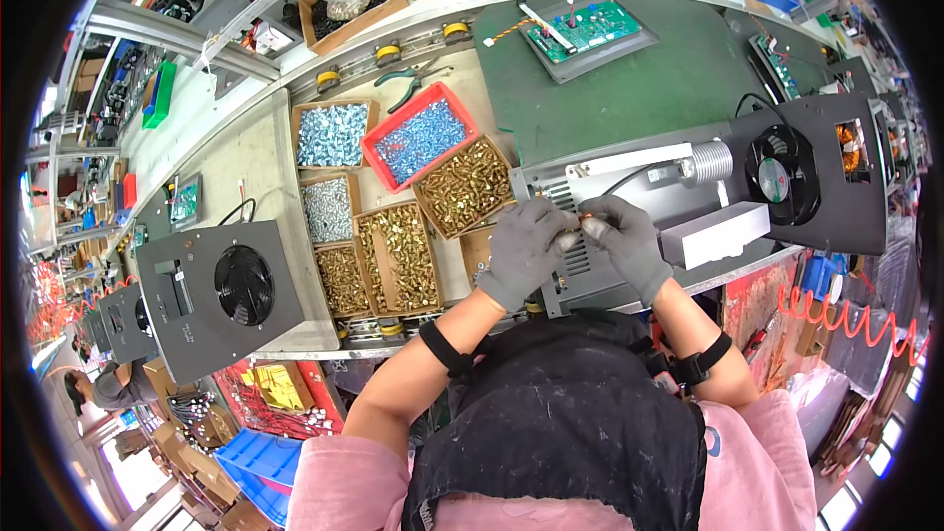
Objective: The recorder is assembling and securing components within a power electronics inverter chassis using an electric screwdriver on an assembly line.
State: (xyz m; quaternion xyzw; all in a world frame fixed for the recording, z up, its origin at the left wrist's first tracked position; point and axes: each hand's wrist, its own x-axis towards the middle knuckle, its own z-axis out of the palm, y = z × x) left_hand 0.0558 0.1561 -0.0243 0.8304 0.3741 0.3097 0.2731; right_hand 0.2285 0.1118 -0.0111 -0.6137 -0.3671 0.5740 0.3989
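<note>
Both hands wear grey gloves and meet over the slotted left end of a dark grey metal housing (639, 187). My left hand (526, 251) is closed, its fingertips pinched together close to the slots. My right hand (631, 244) pinches too, and a tiny orange-red spot shows at its fingertips. What either hand grips is too small and covered to name. Beside my right hand lies a white-and-grey rectangular block (715, 236). Behind it are a flat white bar (629, 159), a ribbed metal cylinder (710, 163) and a black cable. A black fan (780, 177) sits in the housing's right part.
Left of my hands stand boxes of brass screws (462, 185), a red tray of bluish screws (418, 141) and a box of silver fasteners (332, 134). Pliers (401, 87) lie behind them. A green circuit board (585, 37) rests on the green mat (629, 108). Another fan panel (221, 295) is leftmost.
</note>
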